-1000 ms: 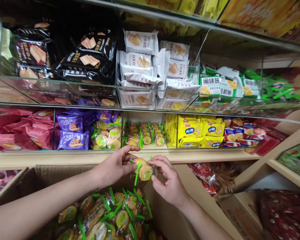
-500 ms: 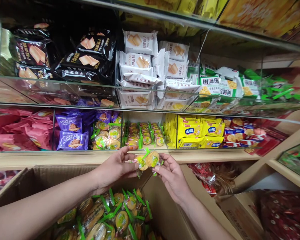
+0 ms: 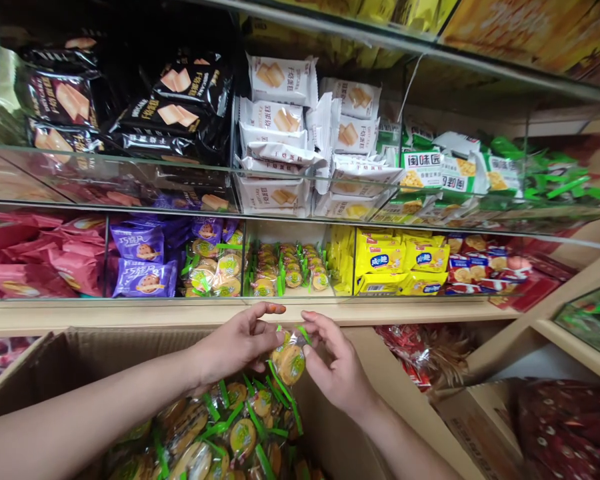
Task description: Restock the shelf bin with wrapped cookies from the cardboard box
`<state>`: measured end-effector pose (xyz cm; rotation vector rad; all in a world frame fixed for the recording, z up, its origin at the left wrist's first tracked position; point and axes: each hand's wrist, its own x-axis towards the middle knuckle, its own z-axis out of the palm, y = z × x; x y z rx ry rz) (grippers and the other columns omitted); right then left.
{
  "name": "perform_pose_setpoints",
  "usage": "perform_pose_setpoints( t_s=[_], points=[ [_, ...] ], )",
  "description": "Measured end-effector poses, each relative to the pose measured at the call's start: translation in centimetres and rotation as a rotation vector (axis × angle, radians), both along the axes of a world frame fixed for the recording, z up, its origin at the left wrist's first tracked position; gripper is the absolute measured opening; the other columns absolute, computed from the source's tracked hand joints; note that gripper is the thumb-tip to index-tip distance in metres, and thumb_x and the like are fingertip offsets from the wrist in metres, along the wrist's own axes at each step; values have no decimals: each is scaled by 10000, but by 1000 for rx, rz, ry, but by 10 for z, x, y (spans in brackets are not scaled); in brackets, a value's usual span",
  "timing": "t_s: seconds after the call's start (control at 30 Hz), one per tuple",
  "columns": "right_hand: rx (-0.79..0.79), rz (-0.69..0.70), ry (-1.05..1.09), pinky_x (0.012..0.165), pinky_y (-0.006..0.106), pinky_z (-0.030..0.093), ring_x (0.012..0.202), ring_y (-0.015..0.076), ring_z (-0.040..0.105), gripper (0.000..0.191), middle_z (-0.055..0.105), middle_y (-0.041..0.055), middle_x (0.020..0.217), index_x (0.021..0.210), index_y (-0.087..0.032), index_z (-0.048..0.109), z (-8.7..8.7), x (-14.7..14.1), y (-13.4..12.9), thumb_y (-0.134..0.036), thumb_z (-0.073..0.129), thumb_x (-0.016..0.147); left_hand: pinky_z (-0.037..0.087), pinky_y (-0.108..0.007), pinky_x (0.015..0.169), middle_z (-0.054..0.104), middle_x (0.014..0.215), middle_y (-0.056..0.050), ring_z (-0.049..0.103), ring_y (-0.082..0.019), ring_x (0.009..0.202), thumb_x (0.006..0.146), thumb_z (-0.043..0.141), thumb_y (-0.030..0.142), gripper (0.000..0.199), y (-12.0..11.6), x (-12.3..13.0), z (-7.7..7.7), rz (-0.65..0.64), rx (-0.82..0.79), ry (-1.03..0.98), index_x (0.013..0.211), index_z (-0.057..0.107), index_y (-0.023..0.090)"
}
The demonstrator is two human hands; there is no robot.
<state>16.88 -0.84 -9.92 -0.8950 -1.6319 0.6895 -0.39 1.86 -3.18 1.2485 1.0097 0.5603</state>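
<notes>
My left hand [image 3: 253, 337] pinches a pair of clear-wrapped round cookies [image 3: 289, 363] with green tabs, just above an open cardboard box. Its index finger stretches out to the right. My right hand [image 3: 336, 357] is close on the other side, thumb and fingers apart around the wrapper's right edge; whether they touch it is hard to tell. Below, the cardboard box [image 3: 145, 343] holds a heap of similar wrapped cookies [image 3: 243, 437], partly hidden by my left forearm. Ahead, rows of small wrapped cookies [image 3: 293, 270] stand in a shelf compartment.
Clear dividers split the lower shelf [image 3: 410, 313]. Purple packets [image 3: 145, 277] and larger wrapped cookies [image 3: 210, 273] stand left, yellow packets [image 3: 380, 260] right. A glass ledge [image 3: 190, 212] runs above, below white cake packets [image 3: 283, 77]. Another carton [image 3: 475, 427] sits lower right.
The cookies have come down a little and turned from side by side to more upright and overlapping. My right hand's fingers have loosened from them and spread.
</notes>
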Motion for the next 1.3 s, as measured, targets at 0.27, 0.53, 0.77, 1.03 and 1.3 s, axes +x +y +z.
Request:
perform_pose_setpoints(
  t_s=[0.27,0.53,0.77,1.03,1.3],
  points=[
    [136,-174,-137,811,300,432,913,165,532,166,575,57,908,901,-193,540,2,-8,0,-123,417,814,443,-262,647,576,820,4,539,-111,702,683,655,311,516,-1,0,-2,47,-109,-74,1131,412,233],
    [62,-199,-84,814,319,431,935,184,522,188,545,84,933,849,-194,617,5,-7,-1,-233,433,848,457,-274,692,611,811,7,591,-133,753,686,650,268,303,-7,3,-2,76,-200,-115,960,535,205],
    [-60,-73,-176,931,350,390,1067,226,466,399,484,105,1132,1053,-165,569,11,-3,-5,-229,636,666,474,-292,735,592,716,40,595,-112,724,677,669,208,291,-5,1,-6,178,-252,-182,915,501,199],
    [270,112,-281,910,415,403,1095,242,448,555,460,105,1181,1210,-238,455,17,6,-6,-90,531,681,457,-288,747,626,757,-13,591,-122,719,677,671,247,189,2,-2,-2,99,-273,-206,804,571,148],
    [116,240,-193,948,378,376,1114,209,456,512,504,85,1183,1179,-231,430,14,4,-8,-166,609,704,406,-308,785,589,763,28,581,-139,776,592,732,210,335,1,-9,-2,-85,-209,-132,857,529,183]
  ],
)
